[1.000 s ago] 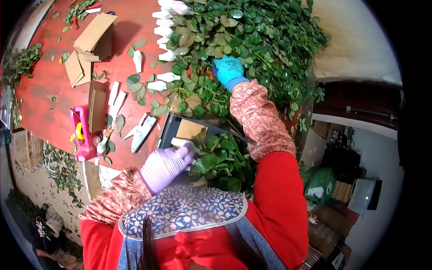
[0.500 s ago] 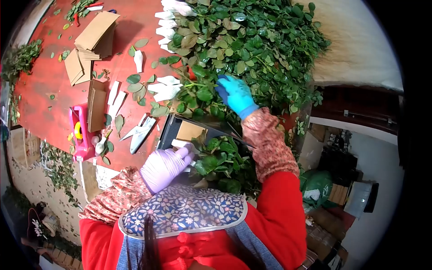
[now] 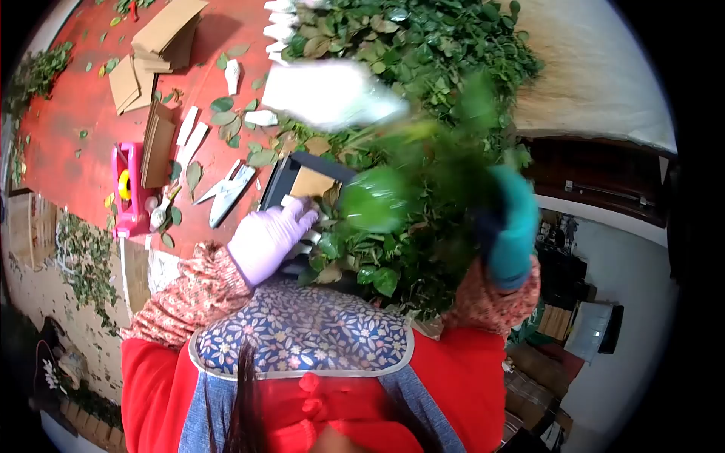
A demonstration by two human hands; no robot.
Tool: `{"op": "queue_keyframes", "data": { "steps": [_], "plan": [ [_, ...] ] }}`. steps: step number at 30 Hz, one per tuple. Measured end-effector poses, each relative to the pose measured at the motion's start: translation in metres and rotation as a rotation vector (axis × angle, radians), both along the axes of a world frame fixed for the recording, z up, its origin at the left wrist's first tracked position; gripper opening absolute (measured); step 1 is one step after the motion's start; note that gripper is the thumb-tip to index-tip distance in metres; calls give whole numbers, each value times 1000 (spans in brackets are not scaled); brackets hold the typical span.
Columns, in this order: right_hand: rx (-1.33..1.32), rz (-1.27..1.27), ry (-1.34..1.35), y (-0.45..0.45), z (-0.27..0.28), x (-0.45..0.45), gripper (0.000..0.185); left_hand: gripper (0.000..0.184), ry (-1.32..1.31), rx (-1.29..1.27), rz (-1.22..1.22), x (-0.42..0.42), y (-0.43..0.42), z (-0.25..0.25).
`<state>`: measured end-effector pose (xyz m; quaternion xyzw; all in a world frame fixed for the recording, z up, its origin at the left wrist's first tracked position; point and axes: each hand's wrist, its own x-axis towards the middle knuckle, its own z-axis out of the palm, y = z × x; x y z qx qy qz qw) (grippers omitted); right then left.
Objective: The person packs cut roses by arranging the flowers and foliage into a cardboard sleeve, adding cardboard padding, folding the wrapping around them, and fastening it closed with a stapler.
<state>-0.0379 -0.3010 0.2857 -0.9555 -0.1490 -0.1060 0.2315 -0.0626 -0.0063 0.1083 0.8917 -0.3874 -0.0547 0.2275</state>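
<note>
Right hand (image 3: 513, 226), blurred, swings leafy stems (image 3: 377, 200) aloft in closed grip, bunch now in transit; left hand's (image 3: 264, 238) fingers bent close together by black tray (image 3: 276, 181), cannot tell if pinching

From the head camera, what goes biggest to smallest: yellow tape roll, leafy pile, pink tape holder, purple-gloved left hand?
Largest to smallest, as they look in the head view:
1. Leafy pile
2. Purple-gloved left hand, though nearness to the camera may help it
3. Pink tape holder
4. Yellow tape roll
</note>
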Motion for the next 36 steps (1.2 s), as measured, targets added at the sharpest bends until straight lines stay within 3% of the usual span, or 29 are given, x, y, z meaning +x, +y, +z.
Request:
{"op": "queue_keyframes", "data": {
  "steps": [2,3,5,7,9,10,14,17,19,23,26,29,31,33,36],
  "plan": [
    [-185,21,216,18,-27,-18,22,39,12,137,54,-1,-3,3],
    [-243,46,307,21,-38,-27,20,34,28,-126,164,0,-3,-6],
    [-242,56,259,16,-74,-52,17,31,83,-339,167,2,-4,-14],
    [-295,7,267,9,-99,-66,16,35,24,-211,109,1,0,-3],
    [-355,-53,274,-1,-119,-79,16,40,131,189,-28,-3,4,0],
    [-344,-86,308,-6,-128,-80,17,45,89,250,-42,-4,4,-2],
    [-286,-93,372,-21,-162,-86,16,60,0,73,-40,2,3,-16],
    [-285,-45,398,-16,-164,-88,18,55,-182,39,-22,11,0,-2],
    [-325,-7,483,-16,-165,-85,18,45,-2,107,-107,20,-1,12],
    [-393,48,566,-21,-176,-88,24,38,-7,77,-154,26,-3,8],
    [-308,97,600,-22,-143,-80,26,32,34,29,-123,21,-3,3],
    [-258,178,395,-28,-69,-42,24,27,41,31,-100,17,-4,6],
    [-252,55,337,-18,-40,6,23,28,44,109,-89,15,-6,10],
    [14,-32,420,-5,-67,54,25,28,63,134,-78,13,-8,11],
    [-281,224,357,7,-164,135,34,27,89,108,-91,9,-7,14]
  ]
}}
